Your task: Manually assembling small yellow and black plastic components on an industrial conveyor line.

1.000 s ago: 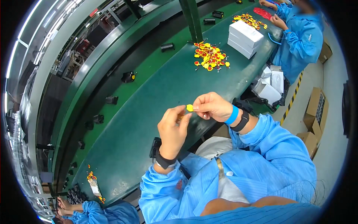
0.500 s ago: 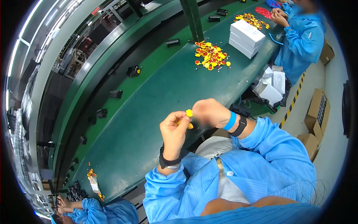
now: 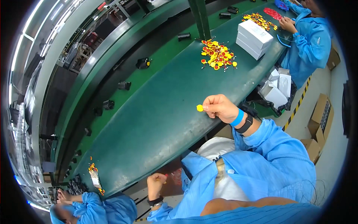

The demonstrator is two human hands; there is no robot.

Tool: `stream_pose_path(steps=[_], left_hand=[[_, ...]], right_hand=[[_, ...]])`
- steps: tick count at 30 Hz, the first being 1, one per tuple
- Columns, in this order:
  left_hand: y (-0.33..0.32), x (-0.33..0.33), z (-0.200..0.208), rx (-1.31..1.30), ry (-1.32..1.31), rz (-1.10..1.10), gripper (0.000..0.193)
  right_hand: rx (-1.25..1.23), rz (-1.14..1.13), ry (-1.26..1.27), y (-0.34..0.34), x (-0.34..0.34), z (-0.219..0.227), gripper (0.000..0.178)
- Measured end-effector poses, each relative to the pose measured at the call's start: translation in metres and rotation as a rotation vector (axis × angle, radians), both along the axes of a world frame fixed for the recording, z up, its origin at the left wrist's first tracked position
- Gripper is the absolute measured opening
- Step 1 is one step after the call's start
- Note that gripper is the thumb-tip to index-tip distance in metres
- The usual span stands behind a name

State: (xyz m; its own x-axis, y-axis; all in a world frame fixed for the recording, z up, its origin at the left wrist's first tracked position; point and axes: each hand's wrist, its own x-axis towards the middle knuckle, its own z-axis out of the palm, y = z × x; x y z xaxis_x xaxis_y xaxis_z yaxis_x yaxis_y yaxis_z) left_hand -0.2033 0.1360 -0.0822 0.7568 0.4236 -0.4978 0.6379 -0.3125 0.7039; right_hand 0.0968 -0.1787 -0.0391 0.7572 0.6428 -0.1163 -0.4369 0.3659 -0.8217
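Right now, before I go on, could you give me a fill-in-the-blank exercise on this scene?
1. The right hand pinches a small ____ piece.
2. The wristband nearest that hand is coloured ____.
3. The person's own hand nearer the picture's lower edge is the ____.
Missing words: yellow; blue; left.

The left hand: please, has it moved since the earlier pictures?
Yes. Judged against the green table, the left hand has moved down and slightly left in the picture, from over the tabletop to just past its near edge.
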Motion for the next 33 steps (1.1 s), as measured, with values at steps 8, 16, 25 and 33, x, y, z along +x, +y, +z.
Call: stream_pose_path(steps=[8, 16, 25, 33], left_hand=[[-0.004, -0.027, -0.177, 0.57, 0.623, -0.103, 0.056], [0.035, -0.028, -0.216, 0.579, 0.723, -0.363, 0.042], [0.052, -0.062, -0.126, 0.319, -0.006, 0.448, 0.012], [0.095, -0.04, 0.05, 0.898, 0.258, 0.318, 0.018]], right_hand=[[-0.173, -0.101, -0.139, 0.0, -0.002, -0.012, 0.013], [-0.152, -0.282, -0.145, -0.01, 0.012, -0.008, 0.012], [-0.201, -0.279, -0.138, -0.013, 0.025, -0.022, 0.01], [-0.386, -0.344, -0.39, -0.009, 0.021, -0.034, 0.008]])
